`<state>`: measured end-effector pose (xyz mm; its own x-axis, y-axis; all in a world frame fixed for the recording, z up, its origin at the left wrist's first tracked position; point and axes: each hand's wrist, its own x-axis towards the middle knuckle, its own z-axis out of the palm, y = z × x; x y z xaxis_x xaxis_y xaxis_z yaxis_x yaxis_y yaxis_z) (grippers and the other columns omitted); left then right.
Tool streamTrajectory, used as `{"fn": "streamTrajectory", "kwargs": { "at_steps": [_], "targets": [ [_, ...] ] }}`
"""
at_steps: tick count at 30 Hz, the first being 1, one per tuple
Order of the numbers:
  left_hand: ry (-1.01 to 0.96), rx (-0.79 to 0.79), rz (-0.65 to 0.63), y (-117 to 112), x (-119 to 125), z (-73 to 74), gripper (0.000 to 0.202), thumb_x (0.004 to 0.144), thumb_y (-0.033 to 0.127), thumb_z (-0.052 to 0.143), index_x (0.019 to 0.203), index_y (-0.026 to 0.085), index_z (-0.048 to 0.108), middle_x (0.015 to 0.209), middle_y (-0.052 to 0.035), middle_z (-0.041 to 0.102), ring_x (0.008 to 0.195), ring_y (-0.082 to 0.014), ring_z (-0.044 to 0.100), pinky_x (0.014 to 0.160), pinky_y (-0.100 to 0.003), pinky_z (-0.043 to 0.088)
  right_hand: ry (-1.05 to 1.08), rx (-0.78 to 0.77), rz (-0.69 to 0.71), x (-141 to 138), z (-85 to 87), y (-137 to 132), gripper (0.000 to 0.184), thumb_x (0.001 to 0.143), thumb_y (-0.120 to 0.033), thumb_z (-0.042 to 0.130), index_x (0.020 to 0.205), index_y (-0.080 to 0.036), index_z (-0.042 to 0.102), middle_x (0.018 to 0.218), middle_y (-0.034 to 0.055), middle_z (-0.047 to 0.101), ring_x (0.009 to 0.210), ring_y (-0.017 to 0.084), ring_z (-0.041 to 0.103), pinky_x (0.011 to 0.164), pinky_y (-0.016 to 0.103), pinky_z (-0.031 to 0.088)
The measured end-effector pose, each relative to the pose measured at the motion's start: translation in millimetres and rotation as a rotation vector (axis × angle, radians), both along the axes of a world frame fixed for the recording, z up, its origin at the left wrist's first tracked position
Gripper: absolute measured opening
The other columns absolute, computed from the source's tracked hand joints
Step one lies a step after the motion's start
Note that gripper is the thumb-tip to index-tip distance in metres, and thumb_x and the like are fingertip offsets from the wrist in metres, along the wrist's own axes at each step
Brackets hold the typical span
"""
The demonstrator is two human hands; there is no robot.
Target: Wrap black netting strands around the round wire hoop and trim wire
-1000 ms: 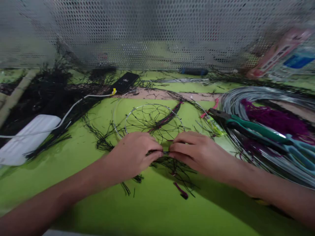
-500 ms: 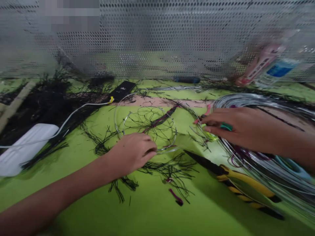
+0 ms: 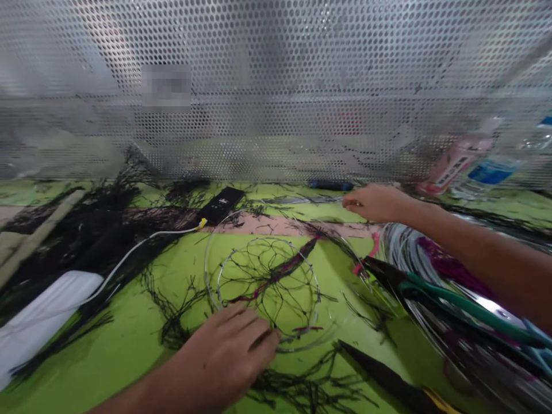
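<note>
My left hand (image 3: pixel 228 359) rests on the green table at the near edge of a round wire hoop (image 3: pixel 267 287) webbed with black thread and a magenta strand. Its fingers lie flat and together on the hoop's rim and black threads. My right hand (image 3: pixel 373 202) reaches far across the table toward a long thin silver rod (image 3: pixel 297 200) near the perforated metal screen. Its fingers are curled in a pinch at the rod's end; what they hold is not clear.
Green-handled pliers (image 3: pixel 435 299) lie on coils of silver wire (image 3: pixel 431 259) at right. A black-and-yellow tool (image 3: pixel 388 382) lies near front. A black phone (image 3: pixel 222 202) with white cable, a white pad (image 3: pixel 38 322) and heaps of black thread sit left. Bottles (image 3: pixel 470 164) stand back right.
My right hand left the wire coil and moved back toward the screen. The green pliers now lie on the coils. My left hand stayed at the hoop; the view tilted upward.
</note>
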<state>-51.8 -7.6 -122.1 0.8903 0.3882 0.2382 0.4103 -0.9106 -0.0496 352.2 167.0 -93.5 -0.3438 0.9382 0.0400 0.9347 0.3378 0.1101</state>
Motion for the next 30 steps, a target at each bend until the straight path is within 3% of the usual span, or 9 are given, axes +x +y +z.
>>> {"fn": "streamTrajectory", "kwargs": {
  "at_steps": [5, 10, 15, 21, 30],
  "targets": [
    [-0.181, 0.128, -0.049, -2.6, -3.7, -1.3, 0.035, 0.109, 0.02, 0.035, 0.105, 0.018, 0.07, 0.095, 0.0002, 0.077, 0.082, -0.0172, 0.07, 0.083, -0.036, 0.052, -0.04, -0.026, 0.007, -20.0, -14.6, 49.2, 0.033, 0.099, -0.037, 0.062, 0.126, -0.019, 0.062, 0.128, 0.0097, 0.064, 0.108, 0.022, 0.066, 0.091, 0.043, 0.058],
    [-0.187, 0.059, -0.036, 3.6, -3.8, 3.0, 0.033, 0.107, 0.017, 0.038, 0.101, 0.018, 0.07, 0.085, 0.0003, 0.076, 0.072, -0.0158, 0.069, 0.079, -0.034, 0.055, -0.042, -0.069, 0.052, -15.8, -23.5, 72.5, 0.033, 0.098, -0.037, 0.063, 0.125, -0.019, 0.063, 0.128, 0.0098, 0.064, 0.108, 0.022, 0.066, 0.091, 0.042, 0.058],
    [-0.205, 0.043, -0.08, 8.2, -7.0, 3.1, 0.033, 0.106, 0.014, 0.037, 0.101, 0.016, 0.069, 0.086, -0.0022, 0.077, 0.072, -0.017, 0.07, 0.076, -0.034, 0.057, -0.045, -0.084, 0.127, -7.0, -23.6, 77.6, 0.032, 0.098, -0.037, 0.063, 0.125, -0.019, 0.063, 0.127, 0.009, 0.064, 0.109, 0.023, 0.066, 0.091, 0.041, 0.057],
    [-0.236, 0.007, -0.082, 7.0, -8.0, -8.1, 0.024, 0.097, 0.007, 0.045, 0.107, 0.013, 0.067, 0.085, -0.0048, 0.076, 0.073, -0.019, 0.07, 0.08, -0.038, 0.058, -0.062, -0.089, 0.111, -5.5, -13.7, 77.2, 0.033, 0.098, -0.037, 0.063, 0.125, -0.018, 0.063, 0.127, 0.0086, 0.064, 0.107, 0.022, 0.066, 0.09, 0.042, 0.058],
    [-0.193, 0.037, -0.046, 3.9, -8.0, -8.7, 0.022, 0.097, 0.012, 0.048, 0.109, 0.017, 0.066, 0.093, -0.0042, 0.076, 0.082, -0.0201, 0.071, 0.084, -0.037, 0.057, -0.091, -0.103, 0.29, -69.1, -25.8, 72.1, 0.035, 0.098, -0.037, 0.062, 0.128, -0.018, 0.061, 0.13, 0.0101, 0.063, 0.111, 0.023, 0.065, 0.094, 0.046, 0.057]
  ]
}}
